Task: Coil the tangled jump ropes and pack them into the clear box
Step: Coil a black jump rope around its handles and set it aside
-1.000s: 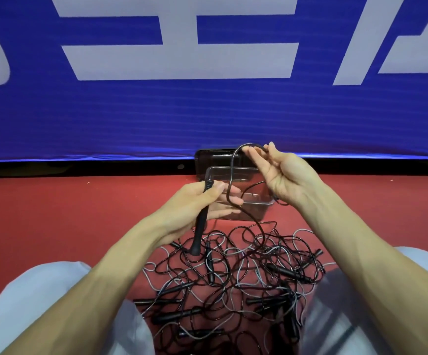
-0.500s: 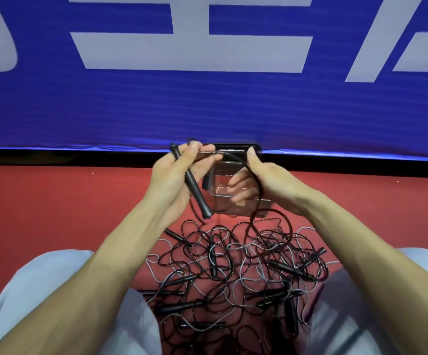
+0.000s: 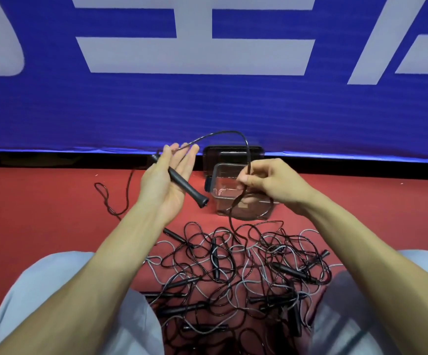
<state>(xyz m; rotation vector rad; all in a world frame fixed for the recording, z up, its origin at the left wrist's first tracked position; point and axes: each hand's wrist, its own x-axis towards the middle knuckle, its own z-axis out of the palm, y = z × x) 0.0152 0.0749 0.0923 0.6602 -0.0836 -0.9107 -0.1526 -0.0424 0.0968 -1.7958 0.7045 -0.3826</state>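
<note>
Handle [image 3: 186, 187] across flat, wide-spread left hand [image 3: 164, 185], 10 o'clock of tangle [image 3: 236, 272] on red floor [image 3: 54, 213]; cord [image 3: 233, 131] arcs rightward to right hand [image 3: 271, 183], which pinches it in front of box [image 3: 216, 175], 12 o'clock of tangle; lid [image 3: 233, 151] behind box.

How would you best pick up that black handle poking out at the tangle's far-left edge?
Probably pinch the handle at its bare outer end, coming from the left over the red floor: that end lies clear of the tangle, while cords cross its other end.
</note>
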